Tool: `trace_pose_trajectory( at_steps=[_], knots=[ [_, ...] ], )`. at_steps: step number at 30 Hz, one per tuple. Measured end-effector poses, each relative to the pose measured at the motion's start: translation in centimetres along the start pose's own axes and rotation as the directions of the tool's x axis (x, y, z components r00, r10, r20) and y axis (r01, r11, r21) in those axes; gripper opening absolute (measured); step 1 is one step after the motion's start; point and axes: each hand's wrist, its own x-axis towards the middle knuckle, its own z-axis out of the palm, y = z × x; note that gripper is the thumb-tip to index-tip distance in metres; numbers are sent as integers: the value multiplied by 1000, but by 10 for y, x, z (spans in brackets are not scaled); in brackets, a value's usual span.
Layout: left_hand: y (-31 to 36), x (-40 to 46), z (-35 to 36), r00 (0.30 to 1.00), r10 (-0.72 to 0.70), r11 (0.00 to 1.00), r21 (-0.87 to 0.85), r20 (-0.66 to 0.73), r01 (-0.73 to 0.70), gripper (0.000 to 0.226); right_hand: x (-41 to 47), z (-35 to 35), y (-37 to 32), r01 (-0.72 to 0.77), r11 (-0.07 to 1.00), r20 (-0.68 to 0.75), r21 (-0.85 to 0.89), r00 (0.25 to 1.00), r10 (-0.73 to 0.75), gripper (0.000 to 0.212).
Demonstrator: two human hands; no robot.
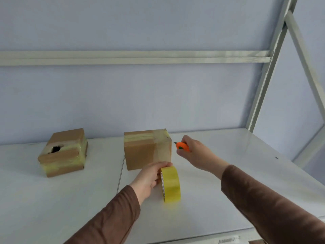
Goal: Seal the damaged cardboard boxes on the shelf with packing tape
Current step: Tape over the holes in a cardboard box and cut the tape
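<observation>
Fingers (162, 165) of the left hand (149, 178) grip the tape roll (171, 186) before the box (146, 149); right fingers (182, 152) clasp a cutter (182, 146).

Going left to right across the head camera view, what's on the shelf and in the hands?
Box with a hole in its top → taped box → left hand gripping the yellow tape roll → orange cutter gripped by the right hand → shelf upright.
</observation>
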Motion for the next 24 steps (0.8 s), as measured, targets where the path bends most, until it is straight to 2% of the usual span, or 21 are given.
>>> trace_pose_trajectory(
  at_steps=[4,8,11,17,21,22,24],
  knots=[
    [2,-4,2,1000,8,1000,-14,-13,-8,29,13,2,0,250,913,3,-321,965,-263,17],
    [2,-4,5,1000,23,999,-21,-13,-24,33,18,14,7,428,796,50,-428,890,-452,19],
    [3,-6,5,999,25,999,-24,-20,-26,34,26,22,8,485,706,58,-517,842,-536,20],
    [5,-6,4,999,29,999,-28,-42,-31,22,41,36,11,456,619,73,-639,837,-542,11],
    [7,-3,-1,997,15,1000,-17,-76,-16,22,44,26,26,411,578,168,-705,889,-427,18],
    [6,-3,-2,997,12,1000,-8,-79,-13,24,43,22,31,393,585,183,-710,904,-386,20],
    [6,-2,-4,997,17,1000,6,-79,-17,28,42,16,36,355,671,113,-651,919,-377,16]
  ],
)
